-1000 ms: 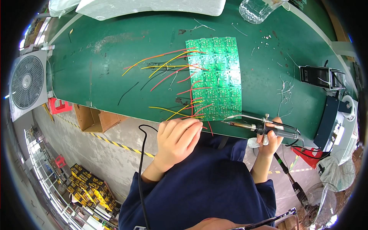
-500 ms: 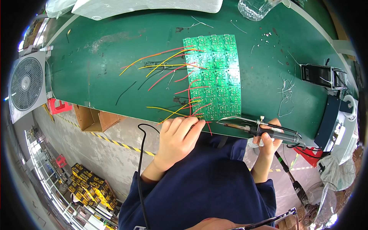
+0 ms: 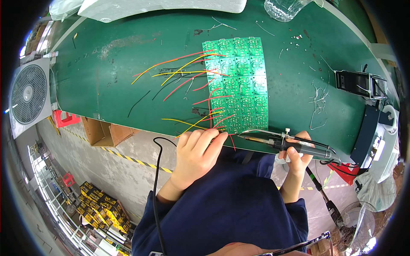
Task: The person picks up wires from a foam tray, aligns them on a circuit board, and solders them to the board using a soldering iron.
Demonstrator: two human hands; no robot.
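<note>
We're getting bright, pretty even light, a whitish glare patch on the circuit boards [image 3: 259, 80], plus table [image 3: 121, 87] edges bowing hard, corners going black.

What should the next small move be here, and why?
Probably a slight leftward shift of the right hand, easing the soldering iron toward the circuit board panel's near left corner. The tip points that way, just short of the left hand, whose fingertips are at that corner among wire ends. Keeping the tip off those fingers seems wise.

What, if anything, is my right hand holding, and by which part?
Your right hand holds a slim, metal-tipped black soldering iron by the front of its handle.
</note>
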